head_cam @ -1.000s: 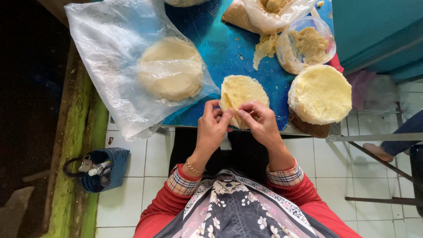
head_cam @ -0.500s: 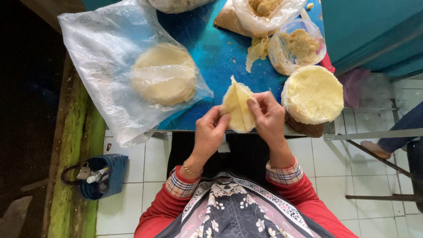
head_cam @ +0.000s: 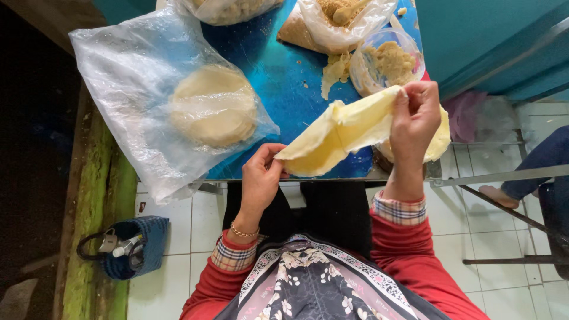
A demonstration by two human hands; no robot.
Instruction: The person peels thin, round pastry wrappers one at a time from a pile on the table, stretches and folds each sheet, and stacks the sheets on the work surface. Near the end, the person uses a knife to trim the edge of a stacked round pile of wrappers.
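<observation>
A thin, pale yellow round of dough (head_cam: 341, 133) hangs folded between both hands above the near edge of the blue table (head_cam: 278, 77). My left hand (head_cam: 261, 178) pinches its lower left end. My right hand (head_cam: 415, 118) grips its upper right end, raised higher. Partly hidden behind my right hand lies a stack of similar yellow rounds (head_cam: 438, 139). A clear plastic bag (head_cam: 148, 101) holding a pile of pale dough discs (head_cam: 213, 106) lies on the table to the left.
A clear container of crumbly tan filling (head_cam: 388, 62) and plastic bags with more filling (head_cam: 344, 18) stand at the table's far side. A small blue basket (head_cam: 127, 255) sits on the white tiled floor at left. Another person's leg (head_cam: 533, 172) shows at right.
The dough round has been lifted off the table and stretched out between the hands; my right hand has risen up and right, my left hand stays low at the table edge.
</observation>
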